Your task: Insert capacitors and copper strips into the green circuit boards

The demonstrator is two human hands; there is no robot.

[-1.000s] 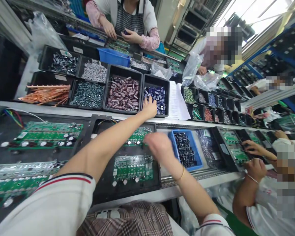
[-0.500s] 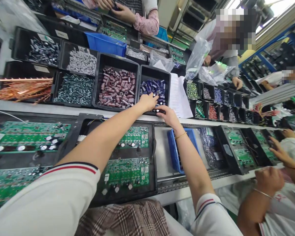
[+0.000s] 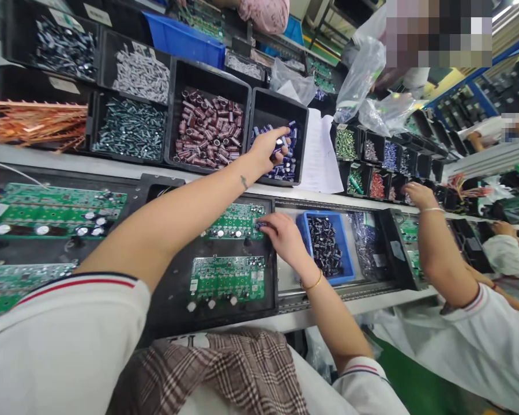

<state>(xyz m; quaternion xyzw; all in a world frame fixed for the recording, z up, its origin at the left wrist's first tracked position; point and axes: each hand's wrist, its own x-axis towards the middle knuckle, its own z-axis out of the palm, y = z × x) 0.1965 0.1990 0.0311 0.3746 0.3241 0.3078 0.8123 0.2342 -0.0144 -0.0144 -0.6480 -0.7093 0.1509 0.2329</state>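
My left hand (image 3: pixel 269 151) is in the black bin (image 3: pixel 301 138) of blue capacitors (image 3: pixel 284 172). Its fingers are curled round a few of them, their silver ends showing. Lower down, my right hand (image 3: pixel 284 235) pinches a small dark capacitor (image 3: pixel 260 223) at the right end of a green circuit board (image 3: pixel 231 219); the fingertips partly hide it. Nearer to me, a second green circuit board (image 3: pixel 228 279) lies in the same black tray (image 3: pixel 225 317), with several round silver-topped parts along its lower edge.
A blue box (image 3: pixel 350 262) of dark capacitors stands right of the tray. Bins of brown capacitors (image 3: pixel 210 128), dark green parts (image 3: pixel 130 128) and copper strips (image 3: pixel 34 124) line the back. A co-worker's hand (image 3: pixel 419 195) reaches toward small bins at right. Paper sheets (image 3: pixel 320 155) lie beside the capacitor bin.
My right hand has moved from the bin's front edge down to the upper board with the capacitor. My left hand stays in the bin, now curled. A co-worker's arm has reached in at right.
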